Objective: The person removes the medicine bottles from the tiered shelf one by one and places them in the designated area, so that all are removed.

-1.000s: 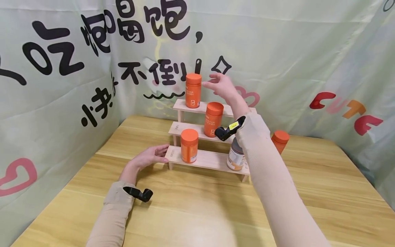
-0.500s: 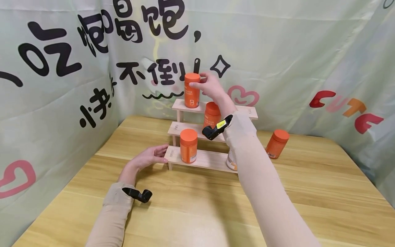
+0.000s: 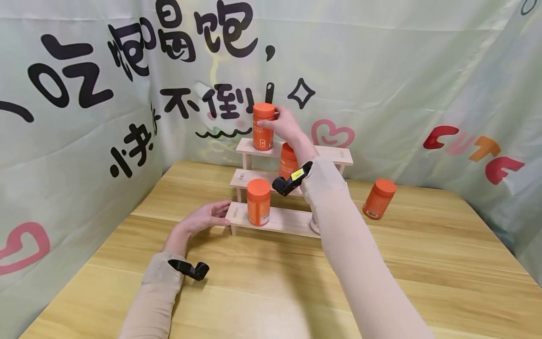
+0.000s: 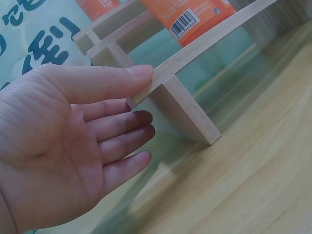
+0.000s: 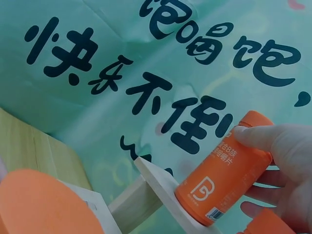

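Note:
In the head view my right hand grips an orange bottle standing upright at the left of the top step of a wooden tiered shelf. The right wrist view shows the thumb across the label of this bottle, the other fingers behind it. My left hand holds the left end of the bottom step. Up close, my left hand has its thumb against the board's corner and its index finger at the other side, the remaining fingers loosely bent below.
Another orange bottle stands on the bottom step, and one on the middle step, partly hidden. A white-labelled bottle is mostly behind my right sleeve. An orange bottle stands on the wooden table right of the shelf.
My right hand has moved left from beside the top-step bottle and closed around it. That bottle stays on its step. My left hand has kept its place at the shelf.

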{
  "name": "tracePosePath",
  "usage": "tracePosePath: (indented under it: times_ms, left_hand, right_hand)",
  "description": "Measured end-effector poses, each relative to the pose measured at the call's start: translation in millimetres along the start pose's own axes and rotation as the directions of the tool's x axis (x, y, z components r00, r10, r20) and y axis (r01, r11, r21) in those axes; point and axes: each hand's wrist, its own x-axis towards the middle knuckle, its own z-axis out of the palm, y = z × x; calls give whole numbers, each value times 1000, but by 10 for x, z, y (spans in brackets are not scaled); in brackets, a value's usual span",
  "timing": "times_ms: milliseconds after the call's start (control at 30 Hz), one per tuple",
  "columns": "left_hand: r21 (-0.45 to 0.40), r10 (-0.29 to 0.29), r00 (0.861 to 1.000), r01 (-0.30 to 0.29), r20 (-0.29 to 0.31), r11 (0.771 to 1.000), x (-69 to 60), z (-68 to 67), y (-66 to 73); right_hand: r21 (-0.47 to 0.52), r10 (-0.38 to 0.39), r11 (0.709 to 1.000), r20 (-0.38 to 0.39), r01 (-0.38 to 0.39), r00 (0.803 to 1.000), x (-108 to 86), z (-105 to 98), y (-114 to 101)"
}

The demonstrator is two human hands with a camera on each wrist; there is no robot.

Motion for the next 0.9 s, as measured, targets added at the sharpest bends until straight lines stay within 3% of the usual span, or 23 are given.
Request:
tracePosePath:
  times_ms: [400,900]
  left_hand:
    - [-27,2,1000,-1,11,1000,28,14,-44]
    - [-29,8,1000,-8,17,1000,11,0,-29]
  right_hand:
    - [-71,11,997,-30,-13,999,-9,37,4]
    - [4,-46,999,-75,46,996,-68,-240,42]
